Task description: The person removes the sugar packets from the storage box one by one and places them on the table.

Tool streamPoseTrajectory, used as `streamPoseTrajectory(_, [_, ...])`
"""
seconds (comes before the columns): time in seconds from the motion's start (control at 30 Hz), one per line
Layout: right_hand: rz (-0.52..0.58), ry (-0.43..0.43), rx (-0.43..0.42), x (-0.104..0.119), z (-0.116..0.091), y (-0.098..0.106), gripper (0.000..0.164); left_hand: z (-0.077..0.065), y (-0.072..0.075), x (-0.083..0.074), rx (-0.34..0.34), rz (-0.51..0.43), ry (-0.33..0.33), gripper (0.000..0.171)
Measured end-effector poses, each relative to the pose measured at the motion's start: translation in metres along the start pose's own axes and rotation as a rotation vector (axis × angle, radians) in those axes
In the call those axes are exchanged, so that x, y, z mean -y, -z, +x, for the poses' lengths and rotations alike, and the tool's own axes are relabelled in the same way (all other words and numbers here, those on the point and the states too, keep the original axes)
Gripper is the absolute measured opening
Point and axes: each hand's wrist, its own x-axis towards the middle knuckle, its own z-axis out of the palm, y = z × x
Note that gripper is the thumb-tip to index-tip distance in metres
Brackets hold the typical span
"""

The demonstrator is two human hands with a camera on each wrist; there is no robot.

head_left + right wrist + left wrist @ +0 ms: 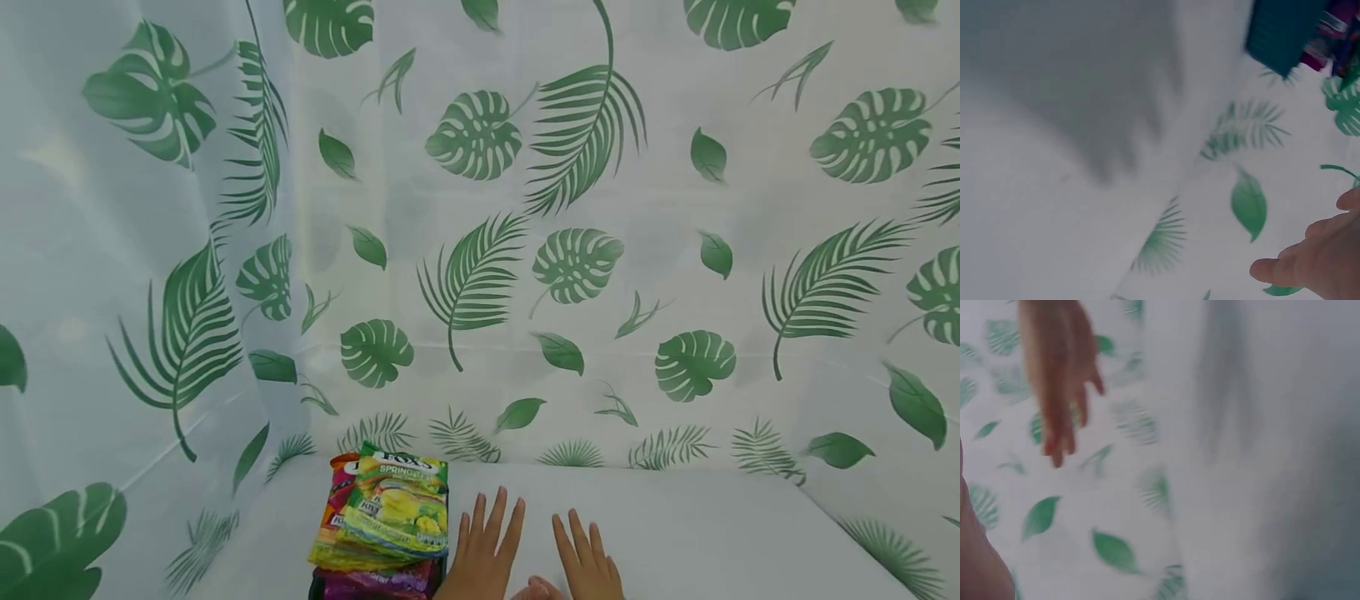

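My left hand (483,550) is held out over the white surface with straight, spread fingers, just right of the pile of candy bags. To its right, my right hand (588,562) has its fingers extended too. Both hold nothing. On top of the pile lies a yellow-green Fox's bag (401,504) reading "Spring Tea". A red-orange bag (337,500) shows behind it, and a purple bag (378,583) lies underneath. The bags sit in a dark container (317,588), mostly hidden in the head view; its side wall (1282,34) appears at the top of the right wrist view.
A white tabletop (697,533) stretches to the right of the hands. White sheeting (637,200) printed with green leaves stands behind and along the sides. Blurred hand shadows fall on white in both wrist views.
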Motion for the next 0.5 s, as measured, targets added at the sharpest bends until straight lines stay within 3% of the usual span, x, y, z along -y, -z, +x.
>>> streamPoseTrajectory(0.07, [0.147, -0.075, 0.159, 0.012, 0.014, 0.017, 0.089, 0.010, 0.028, 0.002, 0.083, -0.237, 0.041, 0.077])
streamPoseTrajectory(0.17, [0.278, -0.140, 0.290, 0.030, 0.033, 0.034, 0.090, 0.023, 0.067, 0.010, 0.160, -0.498, 0.181, 0.081])
streamPoseTrajectory(0.27, [0.366, -0.144, 0.329, 0.046, 0.042, 0.041, 0.091, 0.028, 0.095, 0.026, 0.099, -0.532, 0.279, 0.084])
streamPoseTrajectory(0.4, [0.461, -0.159, 0.353, 0.067, 0.046, 0.042, 0.092, 0.018, 0.118, 0.056, -0.020, -0.563, 0.356, 0.083])
streamPoseTrajectory(0.5, [0.506, -0.143, 0.353, 0.078, 0.047, 0.040, 0.091, 0.004, 0.128, 0.079, -0.013, -0.645, 0.454, 0.081])
